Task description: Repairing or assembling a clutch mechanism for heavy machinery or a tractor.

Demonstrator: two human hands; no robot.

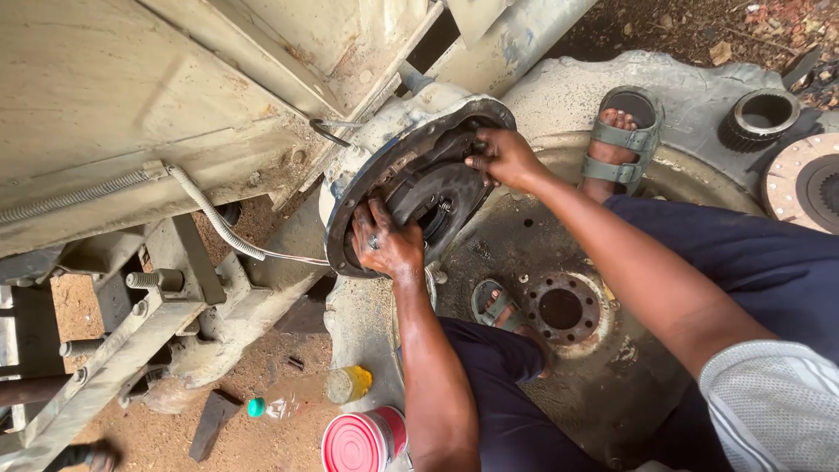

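A round, grimy axle housing (350,179) opens toward me from a dusty vehicle frame. Inside it sits a dark, greasy brake plate (437,197). My left hand (383,240), with a ring on one finger, presses on the plate's lower left edge. At the upper right rim, my right hand (502,157) grips the same dark plate with curled fingers. Both forearms reach in from the bottom right. I sit on a big tyre, and my sandalled feet (616,144) rest on its wheel rim (524,245).
A wheel hub (561,308) with bolt holes lies between my legs. A gear ring (762,115) and a friction disc (808,179) lie at the right. On the dirt below are a plastic bottle (301,398), a red-lidded tin (363,439) and a coiled cable (214,218).
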